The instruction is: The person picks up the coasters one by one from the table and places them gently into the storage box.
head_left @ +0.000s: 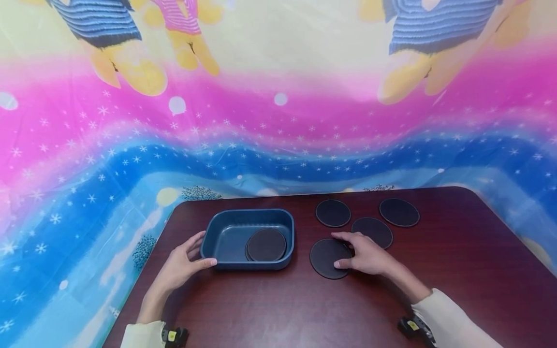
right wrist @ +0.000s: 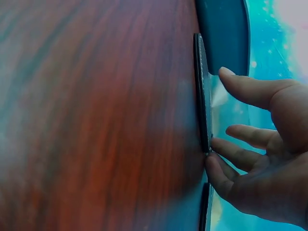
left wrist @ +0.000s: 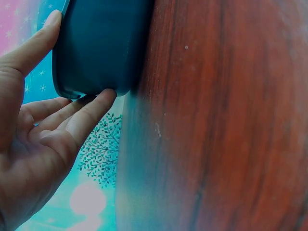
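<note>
A blue rectangular tray (head_left: pixel 248 213) sits on the dark wood table (head_left: pixel 278 309) with one round dark coaster (head_left: pixel 266 245) lying inside it. My left hand (head_left: pixel 191 256) rests against the tray's left end, thumb at the front corner and straight fingers along the side; the left wrist view shows the hand (left wrist: pixel 53 130) touching the tray wall (left wrist: pixel 101 43). My right hand (head_left: pixel 363 253) lies on the right part of the nearest loose coaster (head_left: pixel 324 258). In the right wrist view its fingertips (right wrist: pixel 219 161) touch that coaster's edge (right wrist: pixel 202 96), with the thumb apart.
Three more dark coasters lie behind the right hand: one at the back middle (head_left: pixel 332 213), one at the back right (head_left: pixel 399 212), one between them (head_left: pixel 376 229). A colourful cartoon cloth (head_left: pixel 278 121) hangs behind and around the table.
</note>
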Motion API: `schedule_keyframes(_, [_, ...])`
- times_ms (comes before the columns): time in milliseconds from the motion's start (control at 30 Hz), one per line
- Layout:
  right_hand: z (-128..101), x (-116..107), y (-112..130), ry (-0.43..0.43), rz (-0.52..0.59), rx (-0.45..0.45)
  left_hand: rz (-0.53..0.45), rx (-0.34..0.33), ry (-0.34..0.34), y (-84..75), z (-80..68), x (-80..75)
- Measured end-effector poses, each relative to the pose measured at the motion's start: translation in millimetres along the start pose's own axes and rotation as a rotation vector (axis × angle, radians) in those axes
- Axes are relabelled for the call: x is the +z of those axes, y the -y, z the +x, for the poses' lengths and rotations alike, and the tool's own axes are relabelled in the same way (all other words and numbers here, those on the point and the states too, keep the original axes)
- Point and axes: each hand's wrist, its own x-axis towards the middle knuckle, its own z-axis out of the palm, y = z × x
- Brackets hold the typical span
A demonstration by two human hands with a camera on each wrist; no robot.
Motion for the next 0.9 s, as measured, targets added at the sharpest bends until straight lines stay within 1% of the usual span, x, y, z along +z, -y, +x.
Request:
schedule_keyframes(300, [0.4, 6.9, 10.2, -0.032, -0.071, -0.012, 0.018, 0.001, -0.008, 0.4, 0.8, -0.3])
schedule_keyframes(633, [2.7, 9.8, 9.6, -0.049, -0.014, -0.030, 0.029, -0.004, -0.008, 0.9, 1.5, -0.1])
schedule_keyframes(900, [4.6, 3.3, 6.9, -0.090, -0.021, -0.038, 0.022, 0.016, -0.009, 2.4, -0.1, 0.3])
